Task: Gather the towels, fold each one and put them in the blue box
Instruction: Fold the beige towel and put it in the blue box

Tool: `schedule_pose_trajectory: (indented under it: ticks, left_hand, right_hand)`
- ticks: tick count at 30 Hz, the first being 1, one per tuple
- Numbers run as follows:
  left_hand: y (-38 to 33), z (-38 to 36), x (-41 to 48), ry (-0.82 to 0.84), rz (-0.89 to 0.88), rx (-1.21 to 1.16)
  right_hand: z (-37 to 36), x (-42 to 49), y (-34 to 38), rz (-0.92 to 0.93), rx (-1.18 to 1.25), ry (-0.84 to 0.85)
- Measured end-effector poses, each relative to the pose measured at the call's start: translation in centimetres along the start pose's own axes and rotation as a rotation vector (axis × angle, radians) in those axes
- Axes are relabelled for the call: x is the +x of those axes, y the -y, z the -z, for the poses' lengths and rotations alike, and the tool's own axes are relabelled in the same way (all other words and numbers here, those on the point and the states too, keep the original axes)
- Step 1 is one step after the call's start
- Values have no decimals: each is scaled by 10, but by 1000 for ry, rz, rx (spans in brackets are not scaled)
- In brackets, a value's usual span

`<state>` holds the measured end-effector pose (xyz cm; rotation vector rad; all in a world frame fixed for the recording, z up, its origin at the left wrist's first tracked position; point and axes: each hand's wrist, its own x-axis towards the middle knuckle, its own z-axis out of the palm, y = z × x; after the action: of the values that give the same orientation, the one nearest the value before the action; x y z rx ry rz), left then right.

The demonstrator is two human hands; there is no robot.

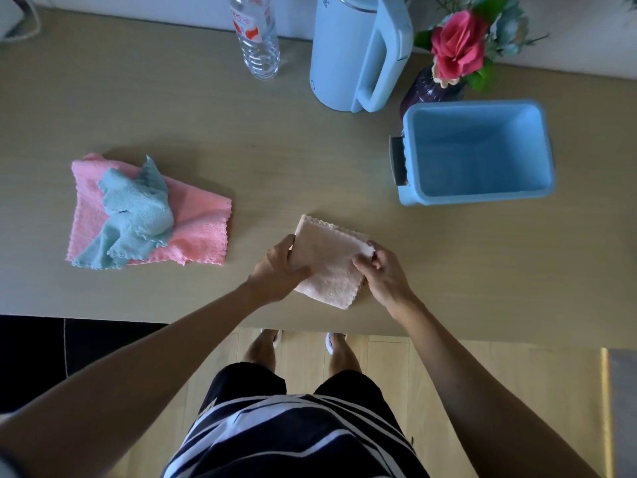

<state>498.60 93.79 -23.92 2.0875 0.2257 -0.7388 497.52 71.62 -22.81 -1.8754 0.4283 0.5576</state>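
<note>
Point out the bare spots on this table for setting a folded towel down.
Bare: the table left of the bottle, and between the pink towel and the blue box. Crowded: the far right, with kettle and vase.

Head-worn view, steeply down over table [172, 108], close.

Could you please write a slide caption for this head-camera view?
Both hands, left hand and right hand, fold a beige towel beside the empty blue box.
</note>
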Motion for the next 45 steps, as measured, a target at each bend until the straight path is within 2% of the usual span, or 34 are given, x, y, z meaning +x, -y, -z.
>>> schedule_pose_trajectory:
  ticks: [9,13,15,17,18,20,22,25,28,34,37,39,43,45]
  left_hand:
    - [9,-1,12,-70,-52,21]
    - [17,2,13,-118,-107,146]
    - [19,3,9,-198,-251,337]
    - [18,2,7,-258,-492,543]
    - [17,0,8,-237,-607,609]
    - [16,-5,13,-123,-746,726]
    - [20,-11,21,-36,-778,871]
    - [31,-12,29,35,-688,979]
    - [42,-7,33,80,-679,1018]
    - [15,-15,43,14,-567,1043]
    - [-11,-19,54,16,-594,1059]
    - [-30,-18,55,17,-579,1070]
    - [-42,-11,49,183,-269,1020]
    - [-49,-4,43,256,-157,899]
  right_hand:
    - [-15,32,-5,7,-189,-123]
    - [-17,33,-8,3,-245,-200]
    - [-20,26,-5,32,-311,-275]
    - [-24,17,-1,150,-511,-405]
    - [-27,12,0,239,-618,-447]
    - [-39,1,2,369,-748,-388]
    - [-55,-3,-11,369,-836,-230]
    - [-67,-6,-43,245,-950,-174]
    - [-61,-10,-60,245,-1029,-194]
    - [-61,-10,-54,199,-1058,-171]
    - [-69,-10,-41,113,-942,-165]
    - [-70,-13,-29,51,-829,-225]
    - [-68,-31,-8,-1,-633,-351]
    - [-65,-42,-2,5,-507,-391]
